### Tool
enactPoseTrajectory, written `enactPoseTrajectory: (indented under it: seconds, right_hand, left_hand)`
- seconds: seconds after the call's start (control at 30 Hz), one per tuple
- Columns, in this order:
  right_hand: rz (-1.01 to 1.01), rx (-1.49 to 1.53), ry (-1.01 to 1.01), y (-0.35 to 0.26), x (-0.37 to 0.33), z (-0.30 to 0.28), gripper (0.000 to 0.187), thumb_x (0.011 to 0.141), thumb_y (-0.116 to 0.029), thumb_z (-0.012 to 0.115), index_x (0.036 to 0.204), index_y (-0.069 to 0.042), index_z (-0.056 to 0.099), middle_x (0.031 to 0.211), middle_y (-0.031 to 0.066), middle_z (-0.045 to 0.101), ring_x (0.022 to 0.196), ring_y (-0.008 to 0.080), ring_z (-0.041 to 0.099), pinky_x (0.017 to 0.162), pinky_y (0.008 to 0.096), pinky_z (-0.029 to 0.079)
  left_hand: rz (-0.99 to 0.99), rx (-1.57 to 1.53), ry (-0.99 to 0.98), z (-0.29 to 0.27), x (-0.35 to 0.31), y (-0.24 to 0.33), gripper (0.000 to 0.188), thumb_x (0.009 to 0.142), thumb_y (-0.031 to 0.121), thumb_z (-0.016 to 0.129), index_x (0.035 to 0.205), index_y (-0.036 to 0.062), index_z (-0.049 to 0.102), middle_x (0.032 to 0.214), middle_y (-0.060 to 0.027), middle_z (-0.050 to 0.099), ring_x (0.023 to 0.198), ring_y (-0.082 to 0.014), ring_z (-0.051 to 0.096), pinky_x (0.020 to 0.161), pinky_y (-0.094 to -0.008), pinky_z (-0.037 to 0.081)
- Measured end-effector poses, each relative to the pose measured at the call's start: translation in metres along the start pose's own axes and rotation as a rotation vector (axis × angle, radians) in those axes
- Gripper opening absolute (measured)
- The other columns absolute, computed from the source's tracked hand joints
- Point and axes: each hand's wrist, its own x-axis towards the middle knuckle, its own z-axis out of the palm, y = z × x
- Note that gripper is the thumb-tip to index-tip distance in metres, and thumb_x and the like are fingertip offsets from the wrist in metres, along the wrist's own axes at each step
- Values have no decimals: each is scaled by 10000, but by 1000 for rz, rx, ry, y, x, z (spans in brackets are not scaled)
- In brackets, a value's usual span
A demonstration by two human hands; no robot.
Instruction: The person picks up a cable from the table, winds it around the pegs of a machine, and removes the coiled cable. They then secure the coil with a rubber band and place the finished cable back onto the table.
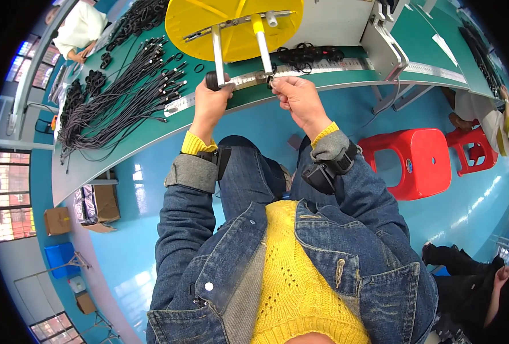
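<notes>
A yellow disc [237, 26] with two metal posts, the left post [217, 49] and the right post [262, 46], stands at the table's near edge. My left hand [209, 106] is closed on a black cable [211, 81] beside the left post's tip. At the right post's tip, my right hand [298, 96] pinches a thin black piece [270, 80], with thumb and forefinger together. The fingers partly hide what this piece is. A metal ruler [246, 79] runs along the table edge behind both hands.
Many black cables [116, 109] lie on the green table [151, 129] at left. Small black loops [309, 56] sit right of the disc. A grey metal bracket [385, 46] stands farther right. Red stools [420, 163] are on the floor. Other people are at left and right.
</notes>
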Motion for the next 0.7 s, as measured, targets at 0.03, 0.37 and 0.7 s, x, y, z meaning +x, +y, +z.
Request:
enactPoseTrajectory:
  seconds: [0.03, 0.37, 0.7]
  right_hand:
    - [-2, -16, -15, 0, -1, 1, 100, 830, -94, 590, 831, 7, 595, 693, 4, 528, 532, 33, 415, 444, 170, 319]
    - [119, -327, -401, -1, -32, 24, 104, 834, -119, 583, 851, -16, 592, 738, 1, 568, 550, 27, 437, 453, 160, 315]
    - [278, -198, -536, 16, -77, 15, 105, 849, -99, 548, 918, -32, 590, 761, 34, 608, 577, 73, 552, 497, 202, 466]
  left_hand:
    - [-55, -184, -75, -4, -2, -1, 190, 760, 52, 615, 943, 30, 567, 735, -57, 600, 565, -106, 510, 515, -219, 404]
    - [-278, -819, -467, -10, -61, 9, 157, 743, 14, 642, 851, 40, 531, 704, -28, 537, 551, -84, 476, 458, -209, 372]
    - [-258, -704, -589, -12, -80, 5, 157, 740, 63, 661, 842, 44, 543, 704, -22, 533, 556, -77, 484, 457, -201, 374]
